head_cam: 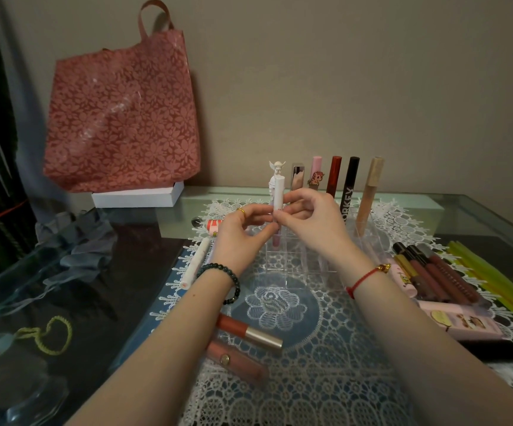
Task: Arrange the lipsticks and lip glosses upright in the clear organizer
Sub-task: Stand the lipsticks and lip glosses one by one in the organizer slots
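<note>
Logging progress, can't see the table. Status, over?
Left hand and right hand both pinch white-capped gloss, upright. Low end at clear organizer, left side. Back-row tubes close behind, none blocking.

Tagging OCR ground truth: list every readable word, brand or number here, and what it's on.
"ORKEY": up the black tube in the clear organizer; start hidden behind the right hand.
Print on the white-capped lip gloss, pinched by the left hand and right hand: too small.
Print on the pink box: blurred.
</note>
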A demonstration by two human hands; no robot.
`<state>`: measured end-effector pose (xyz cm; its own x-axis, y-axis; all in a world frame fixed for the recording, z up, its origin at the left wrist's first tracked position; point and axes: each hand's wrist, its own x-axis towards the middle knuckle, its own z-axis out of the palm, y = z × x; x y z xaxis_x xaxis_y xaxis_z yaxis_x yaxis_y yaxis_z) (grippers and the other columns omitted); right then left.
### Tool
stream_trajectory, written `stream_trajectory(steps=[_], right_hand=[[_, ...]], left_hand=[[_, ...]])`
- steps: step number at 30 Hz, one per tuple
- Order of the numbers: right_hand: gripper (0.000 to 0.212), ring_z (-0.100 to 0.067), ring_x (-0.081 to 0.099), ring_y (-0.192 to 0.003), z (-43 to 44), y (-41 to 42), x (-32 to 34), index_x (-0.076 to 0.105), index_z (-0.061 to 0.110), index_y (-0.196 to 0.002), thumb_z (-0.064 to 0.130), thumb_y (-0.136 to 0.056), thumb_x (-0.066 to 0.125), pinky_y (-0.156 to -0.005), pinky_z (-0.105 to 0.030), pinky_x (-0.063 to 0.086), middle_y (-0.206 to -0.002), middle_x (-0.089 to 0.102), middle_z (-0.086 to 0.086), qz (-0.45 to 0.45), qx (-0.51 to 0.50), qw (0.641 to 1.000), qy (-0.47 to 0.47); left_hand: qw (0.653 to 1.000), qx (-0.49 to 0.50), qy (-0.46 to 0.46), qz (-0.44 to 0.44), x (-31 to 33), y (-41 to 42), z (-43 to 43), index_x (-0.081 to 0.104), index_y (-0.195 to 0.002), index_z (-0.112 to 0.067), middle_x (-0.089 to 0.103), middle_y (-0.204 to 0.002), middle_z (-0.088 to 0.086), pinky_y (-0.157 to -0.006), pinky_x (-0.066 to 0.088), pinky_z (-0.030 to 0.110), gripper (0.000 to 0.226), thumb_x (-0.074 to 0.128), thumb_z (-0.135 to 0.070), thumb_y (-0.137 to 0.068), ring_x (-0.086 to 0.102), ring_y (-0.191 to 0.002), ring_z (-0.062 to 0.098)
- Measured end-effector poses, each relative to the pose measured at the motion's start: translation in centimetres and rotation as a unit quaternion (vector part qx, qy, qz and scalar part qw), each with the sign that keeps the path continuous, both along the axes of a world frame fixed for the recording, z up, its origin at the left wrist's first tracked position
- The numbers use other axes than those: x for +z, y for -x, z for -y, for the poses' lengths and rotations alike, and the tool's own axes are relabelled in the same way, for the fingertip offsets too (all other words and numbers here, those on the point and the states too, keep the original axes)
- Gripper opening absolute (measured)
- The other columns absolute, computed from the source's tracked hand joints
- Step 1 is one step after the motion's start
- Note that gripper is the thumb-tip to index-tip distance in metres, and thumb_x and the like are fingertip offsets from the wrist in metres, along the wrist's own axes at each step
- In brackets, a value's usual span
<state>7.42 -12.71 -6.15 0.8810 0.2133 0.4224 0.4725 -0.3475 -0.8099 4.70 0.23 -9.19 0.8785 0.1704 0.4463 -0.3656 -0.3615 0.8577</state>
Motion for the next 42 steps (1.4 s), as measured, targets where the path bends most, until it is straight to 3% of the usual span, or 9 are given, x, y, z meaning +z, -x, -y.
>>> stream_trajectory(steps=[9,16,20,24,27,32,34,38,42], right_hand=[[0.026,-0.007,0.064,-0.069,0.5,0.2,0.4,0.06,0.021,-0.093,0.018,-0.072,0.074,-0.069,-0.022,0.052,-0.077,0.066,0.005,-0.014,0.009,1.0,0.004],[0.027,-0.011,0.064,-0.078,2.3,1.1,1.4,0.063,0.02,-0.097,0.023,-0.073,0.074,-0.075,-0.029,0.054,-0.082,0.067,0.003,-0.025,-0.008,0.999,0.025],[0.027,-0.004,0.063,-0.075,4.6,2.1,2.0,0.063,0.02,-0.1,0.022,-0.074,0.072,-0.067,-0.015,0.052,-0.085,0.065,0.006,-0.012,-0.014,0.999,0.035],[0.022,0.0,0.061,-0.073,8.6,2.6,2.6,0.064,0.022,-0.096,0.021,-0.075,0.071,-0.058,-0.007,0.047,-0.082,0.064,0.011,0.011,-0.058,0.997,0.052],[0.019,-0.005,0.059,-0.068,12.6,2.2,3.1,0.066,0.02,-0.091,0.019,-0.074,0.072,-0.061,-0.011,0.046,-0.078,0.065,0.007,0.021,-0.105,0.991,0.08],[0.017,-0.003,0.056,-0.064,18.9,0.7,2.2,0.064,0.022,-0.083,0.021,-0.07,0.075,-0.068,-0.024,0.047,-0.07,0.062,0.008,-0.017,-0.173,0.972,0.159],[0.02,-0.002,0.055,-0.065,20.4,0.6,1.3,0.065,0.019,-0.087,0.021,-0.07,0.076,-0.062,-0.019,0.043,-0.072,0.061,0.006,-0.037,-0.186,0.961,0.199],[0.028,-0.011,0.059,-0.079,21.7,0.7,-0.6,0.064,0.018,-0.095,0.025,-0.071,0.075,-0.058,-0.018,0.039,-0.087,0.064,-0.001,-0.097,-0.191,0.952,0.219],[0.029,-0.012,0.058,-0.077,21.8,0.8,-1.9,0.064,0.016,-0.1,0.022,-0.073,0.074,-0.059,-0.022,0.043,-0.089,0.064,-0.003,-0.13,-0.195,0.951,0.201]], left_hand=[[1.0,0.001,0.014,-0.007,0.0,0.2,0.1,0.06,-0.096,-0.026,0.067,-0.088,-0.01,-0.086,0.045,0.023,0.023,0.07,-0.018,-0.076,0.061,-0.089,0.002],[0.999,0.015,0.038,0.005,0.1,0.2,0.2,0.061,-0.103,-0.019,0.067,-0.092,-0.003,-0.089,0.049,0.031,0.026,0.068,-0.016,-0.077,0.063,-0.091,0.01],[0.997,0.031,0.066,0.025,0.5,0.4,0.1,0.059,-0.107,-0.012,0.064,-0.091,-0.004,-0.074,0.052,0.016,0.028,0.064,-0.016,-0.08,0.06,-0.087,0.005],[0.994,0.056,0.081,0.049,0.7,0.4,-0.1,0.059,-0.101,-0.018,0.063,-0.087,-0.006,-0.067,0.048,0.006,0.021,0.063,-0.016,-0.081,0.059,-0.083,0.002],[0.995,0.065,0.061,0.044,0.6,0.7,-0.3,0.059,-0.099,-0.02,0.063,-0.087,-0.008,-0.065,0.047,0.003,0.017,0.062,-0.017,-0.082,0.059,-0.082,0.002],[0.997,0.058,0.044,-0.026,-0.3,0.7,-0.7,0.056,-0.109,-0.018,0.062,-0.091,-0.008,-0.048,0.047,0.008,0.024,0.057,-0.021,-0.085,0.06,-0.071,0.006],[0.997,0.047,0.018,-0.052,-0.7,0.6,-0.9,0.056,-0.112,-0.018,0.063,-0.098,-0.003,-0.053,0.049,0.015,0.027,0.056,-0.022,-0.086,0.058,-0.071,0.01],[0.995,0.043,-0.062,-0.066,-0.8,0.6,-1.0,0.055,-0.117,-0.014,0.063,-0.104,0.003,-0.086,0.047,0.034,0.031,0.056,-0.017,-0.086,0.058,-0.087,0.017],[0.994,0.035,-0.08,-0.072,-0.8,0.7,-0.9,0.055,-0.118,-0.014,0.063,-0.104,0.004,-0.089,0.045,0.032,0.032,0.056,-0.014,-0.086,0.058,-0.088,0.016]])
